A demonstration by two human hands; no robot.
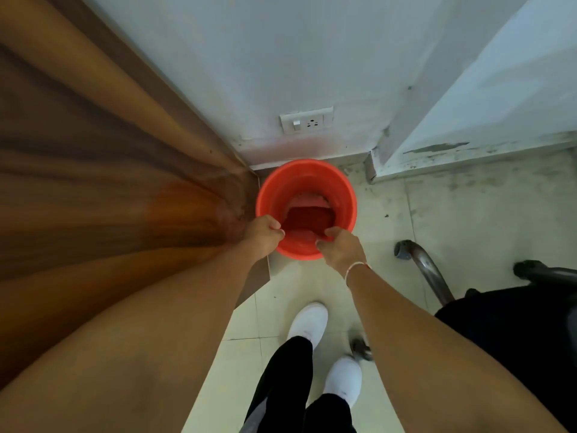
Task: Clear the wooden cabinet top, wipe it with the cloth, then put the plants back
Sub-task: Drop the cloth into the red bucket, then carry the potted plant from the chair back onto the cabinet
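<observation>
A red bucket (340,195) stands on the floor in the corner beside the wooden cabinet (93,182). My left hand (263,234) and my right hand (342,250) are both closed over the bucket's near rim. A dark red cloth (309,218) stretches between their fingers and hangs inside the bucket. No plants are in view. My forearms hide the cabinet's near edge.
A wall socket (306,121) sits low on the white wall behind the bucket. A chair with a black seat (515,339) and a metal leg (427,270) stands at the right. My white shoes (307,321) are on the pale tiled floor (468,214).
</observation>
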